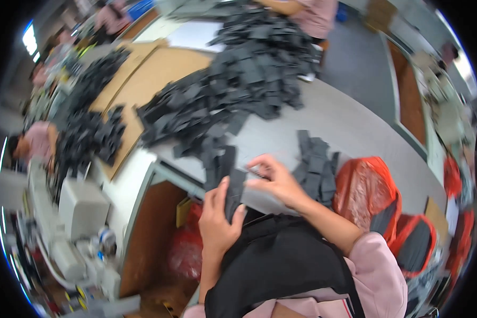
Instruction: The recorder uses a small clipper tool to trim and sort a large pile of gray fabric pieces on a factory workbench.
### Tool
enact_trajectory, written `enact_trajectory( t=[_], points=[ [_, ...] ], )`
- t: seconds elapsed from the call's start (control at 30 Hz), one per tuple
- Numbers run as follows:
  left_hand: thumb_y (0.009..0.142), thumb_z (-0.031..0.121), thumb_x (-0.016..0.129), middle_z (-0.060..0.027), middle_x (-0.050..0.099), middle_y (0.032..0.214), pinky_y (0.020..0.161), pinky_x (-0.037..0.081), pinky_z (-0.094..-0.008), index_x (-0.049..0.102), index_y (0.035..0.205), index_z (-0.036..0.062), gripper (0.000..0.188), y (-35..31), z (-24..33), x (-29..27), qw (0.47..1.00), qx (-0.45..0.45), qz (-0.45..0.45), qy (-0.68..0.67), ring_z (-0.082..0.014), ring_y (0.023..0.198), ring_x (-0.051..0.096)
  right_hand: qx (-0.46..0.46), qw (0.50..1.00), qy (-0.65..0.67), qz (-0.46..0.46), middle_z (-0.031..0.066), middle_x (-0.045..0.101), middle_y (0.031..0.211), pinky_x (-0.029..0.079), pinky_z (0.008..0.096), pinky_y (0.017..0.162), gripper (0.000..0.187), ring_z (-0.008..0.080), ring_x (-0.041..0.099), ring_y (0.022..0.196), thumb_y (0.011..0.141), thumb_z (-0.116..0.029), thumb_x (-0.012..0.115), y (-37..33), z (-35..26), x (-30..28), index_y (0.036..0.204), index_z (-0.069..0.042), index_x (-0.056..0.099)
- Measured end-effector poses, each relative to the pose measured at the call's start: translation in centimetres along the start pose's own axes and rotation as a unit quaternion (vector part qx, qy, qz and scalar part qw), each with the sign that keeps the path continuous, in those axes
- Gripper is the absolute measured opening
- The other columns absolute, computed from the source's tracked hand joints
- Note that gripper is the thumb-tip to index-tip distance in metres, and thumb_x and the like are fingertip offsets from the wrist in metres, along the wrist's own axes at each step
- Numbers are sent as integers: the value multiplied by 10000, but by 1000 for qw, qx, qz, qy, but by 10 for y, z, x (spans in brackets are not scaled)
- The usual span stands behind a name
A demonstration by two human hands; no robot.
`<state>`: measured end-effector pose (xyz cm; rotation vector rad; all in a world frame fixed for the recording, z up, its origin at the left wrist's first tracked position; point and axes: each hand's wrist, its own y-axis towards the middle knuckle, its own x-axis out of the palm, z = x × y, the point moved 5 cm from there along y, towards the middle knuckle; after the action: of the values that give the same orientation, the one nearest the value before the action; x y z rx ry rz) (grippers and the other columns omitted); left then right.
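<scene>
My left hand (220,220) is closed round a dark grey fabric strip (235,192), with the thumb on its right side and the fingers on its left. The strip stands close to the table edge, just above my black apron. My right hand (274,181) is beside it, fingers curled in a pinch near the strip's right edge. Something small and dark shows between those fingers, too blurred to name. Beyond my hands a large heap of similar grey pieces (254,69) spreads over the table. To the right of my right hand lies a smaller pile of grey pieces (317,170).
Red plastic bags (361,185) stand at the right, one with grey pieces showing. A sewing machine (82,209) is at the left. Below the table's front edge is an open brown compartment (148,238) with a red bag inside. Another person (315,18) sits across the table.
</scene>
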<state>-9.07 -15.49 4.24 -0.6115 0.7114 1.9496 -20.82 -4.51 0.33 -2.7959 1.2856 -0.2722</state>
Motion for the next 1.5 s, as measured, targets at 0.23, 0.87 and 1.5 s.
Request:
enact_trajectory(
  t=[0.23, 0.87, 1.5],
  points=[
    [705, 104, 654, -213, 413, 1208, 853, 412, -406, 229, 1399, 33, 817, -4, -5, 13, 997, 28, 20, 69, -344, 1063, 469, -70, 988, -125, 53, 124, 573, 667, 416, 340, 577, 222, 227, 521, 602, 812, -216, 613, 20, 4, 19, 833, -4, 548],
    [943, 197, 463, -140, 595, 857, 616, 517, -285, 392, 1148, 35, 271, 1, -22, 35, 779, -276, -123, -550, -181, 648, 603, -103, 988, -51, 102, 24, 555, 807, 397, 221, 636, 241, 82, 489, 705, 795, -92, 651, 6, -9, -2, 995, -26, 533],
    [953, 181, 368, -184, 578, 1026, 719, 518, -331, 368, 1216, 14, 312, -7, -16, 38, 724, -281, -149, -611, -217, 794, 614, -346, 830, -438, 18, 58, 606, 734, 424, 310, 530, 261, 212, 579, 601, 680, -97, 698, -28, -40, -2, 918, -46, 605]
  ],
)
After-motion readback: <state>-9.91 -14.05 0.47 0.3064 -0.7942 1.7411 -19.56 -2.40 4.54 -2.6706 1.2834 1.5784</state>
